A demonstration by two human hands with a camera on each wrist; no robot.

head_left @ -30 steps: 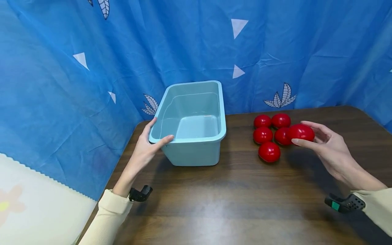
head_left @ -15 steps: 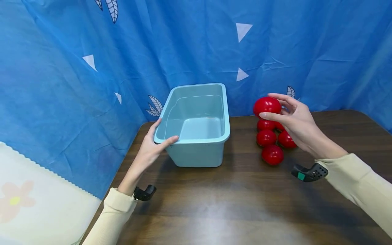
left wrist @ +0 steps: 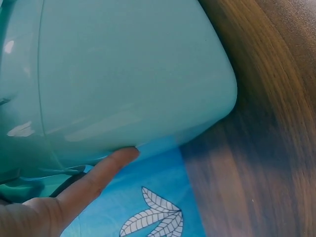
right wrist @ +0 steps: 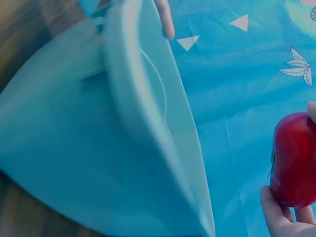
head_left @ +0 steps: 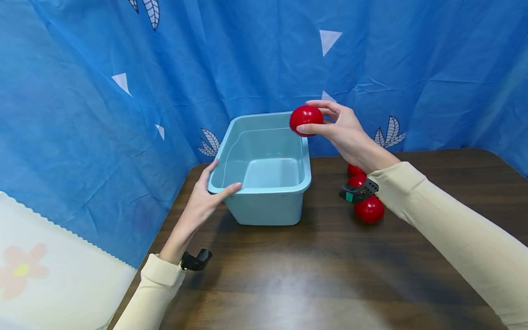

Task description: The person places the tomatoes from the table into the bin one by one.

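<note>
A glossy red tomato is held up by my right hand, pinched between thumb and fingers over the right rim of the light-blue plastic basin. In the right wrist view a small green stem end shows on the tomato. My left hand grips the basin's near left corner, thumb along the front rim and fingers on the left side. From the left wrist, one finger lies against the basin's outer wall. No tomato shows inside the basin.
More red tomatoes lie on the dark wooden table right of the basin, partly hidden by my right wrist and its black band. A blue patterned curtain hangs behind the table. A pale flowered cloth is at left.
My right hand has lifted the tomato from the group at right and carried it left to the basin's rim. The left hand keeps its hold on the basin.
</note>
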